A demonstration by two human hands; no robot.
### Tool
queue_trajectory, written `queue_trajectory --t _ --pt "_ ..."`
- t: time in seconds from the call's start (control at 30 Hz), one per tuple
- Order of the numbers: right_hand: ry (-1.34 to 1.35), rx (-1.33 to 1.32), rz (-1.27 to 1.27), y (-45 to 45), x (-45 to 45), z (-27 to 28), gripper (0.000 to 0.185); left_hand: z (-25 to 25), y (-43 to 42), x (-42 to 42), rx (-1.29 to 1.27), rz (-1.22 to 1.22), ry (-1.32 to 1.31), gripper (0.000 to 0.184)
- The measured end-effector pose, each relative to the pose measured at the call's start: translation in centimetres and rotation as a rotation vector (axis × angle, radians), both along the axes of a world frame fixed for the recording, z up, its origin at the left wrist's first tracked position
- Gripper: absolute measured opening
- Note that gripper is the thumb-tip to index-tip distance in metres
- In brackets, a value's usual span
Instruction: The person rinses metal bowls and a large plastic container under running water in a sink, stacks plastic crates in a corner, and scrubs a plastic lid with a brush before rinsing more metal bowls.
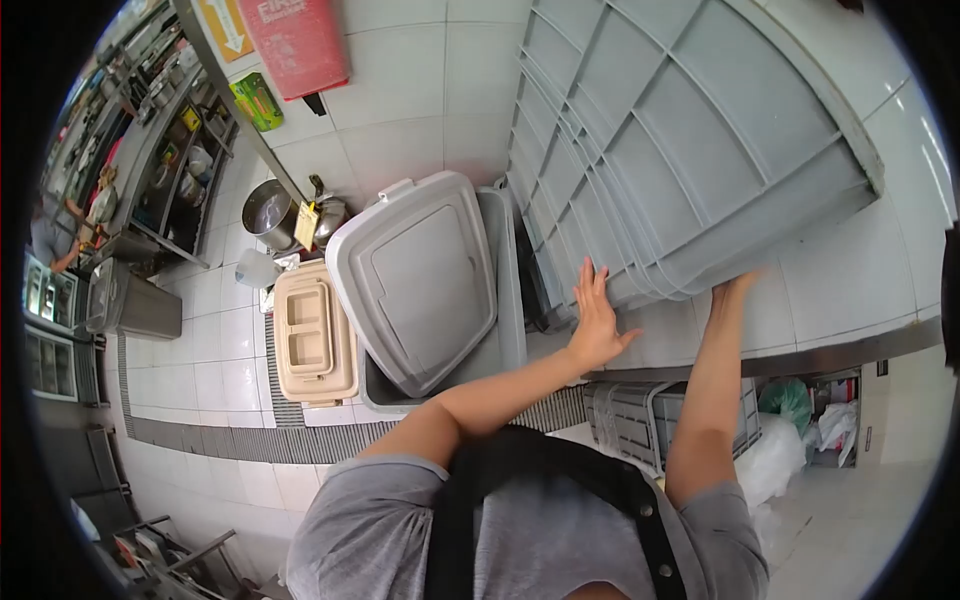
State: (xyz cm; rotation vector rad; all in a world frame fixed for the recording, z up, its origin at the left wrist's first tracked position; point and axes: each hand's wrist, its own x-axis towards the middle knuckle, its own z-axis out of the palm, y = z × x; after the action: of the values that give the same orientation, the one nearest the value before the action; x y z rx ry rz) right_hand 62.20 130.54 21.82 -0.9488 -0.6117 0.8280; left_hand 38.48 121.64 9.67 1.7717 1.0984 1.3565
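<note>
Left hand open, fingers spread and pointing up, palm toward the lower side of the big gray crate; I read it as pressed flat there, gripping nothing. Right hand reaches to the crate's bottom edge; its fingers run out of my sight, so I cannot tell how far they are closed.

Crate sits tilted above a white tiled ledge, ribbed face toward me, filling the upper right of my view. Left of it, I log a gray tub on the floor, a gray lid lying tilted across its opening. Below the ledge: another gray crate, with white plastic bags just beside it. Beige lidded container next to the tub, on its left. Red case on the wall. Steel pot behind the beige container. Smallest I note: a green packet, upright near the red case. One person at far left, well apart from my hands.
</note>
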Motion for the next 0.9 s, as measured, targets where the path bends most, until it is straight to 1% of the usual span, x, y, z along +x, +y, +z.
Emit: queue_trajectory --t 0.1,0.13,0.17,0.2,0.23,0.27,0.3,0.33,0.37,0.4,0.43,0.53,0.63,0.67,0.77,0.83,0.87,0.9 --pt "-0.030 -0.015 0.047 1.5 2.9 -1.8 0.095 0.4 0.8 -2.7 0.058 -0.211 -0.076 0.118" --pt "-0.029 -0.083 -0.007 1.4 3.2 -2.1 0.096 0.1 1.4 -4.1 0.084 -0.247 -0.040 0.117" --pt "-0.030 -0.148 -0.062 1.3 3.3 -2.1 0.098 -1.5 2.1 -4.7 0.073 -0.238 -0.115 0.104" --pt "-0.031 -0.208 -0.115 0.9 3.4 -2.1 0.100 -3.0 3.2 -4.9 -0.017 -0.206 -0.365 0.085" --pt "-0.033 -0.234 -0.149 0.3 3.4 -2.9 0.102 -3.7 4.0 -5.6 -0.172 -0.099 -0.488 0.075" --pt "-0.039 -0.259 -0.176 0.1 3.3 -4.4 0.104 -5.0 5.3 -5.9 -0.297 -0.004 -0.588 0.070" --pt "-0.049 -0.282 -0.197 0.2 3.6 -6.2 0.106 -6.1 6.9 -6.3 -0.301 0.086 -0.516 0.064" --pt "-0.019 -0.291 -0.152 0.3 4.1 -9.2 0.105 -7.7 8.6 -6.3 -0.371 0.114 -0.510 0.063" --pt "0.010 -0.304 -0.103 0.7 4.7 -13.2 0.104 -8.5 10.4 -6.6 -0.428 0.095 -0.476 0.072" --pt "-0.011 -0.301 -0.068 2.0 6.5 -18.8 0.098 -8.9 12.2 -7.0 -0.506 0.039 -0.485 0.083" --pt "-0.033 -0.302 -0.031 2.8 8.1 -22.6 0.092 -9.1 13.8 -7.2 -0.586 -0.015 -0.496 0.093" --pt "0.113 -0.254 0.079 2.1 6.2 -23.0 0.078 -6.2 17.1 -7.0 -0.936 -0.139 -0.683 0.110" --pt "0.096 -0.185 0.226 3.0 7.2 -25.1 0.074 -3.9 17.6 -6.1 -0.925 -0.132 -0.685 0.119" --pt "0.131 -0.219 0.213 1.9 3.8 -21.4 0.048 -4.6 18.2 -6.0 -0.927 -0.141 -0.694 0.118" --pt "0.136 -0.213 0.165 3.0 4.6 -24.4 0.065 -6.3 19.7 -6.1 -0.927 -0.160 -0.703 0.113" --pt "0.140 -0.209 0.127 3.7 5.2 -27.1 0.077 -5.9 20.5 -6.3 -0.924 -0.164 -0.691 0.108" --pt "0.135 -0.205 0.109 4.2 5.8 -27.9 0.083 -5.6 21.3 -6.4 -0.921 -0.173 -0.675 0.104" --pt "0.167 -0.242 0.107 4.5 6.0 -28.0 0.085 -5.5 22.0 -6.7 -0.920 -0.184 -0.660 0.101"
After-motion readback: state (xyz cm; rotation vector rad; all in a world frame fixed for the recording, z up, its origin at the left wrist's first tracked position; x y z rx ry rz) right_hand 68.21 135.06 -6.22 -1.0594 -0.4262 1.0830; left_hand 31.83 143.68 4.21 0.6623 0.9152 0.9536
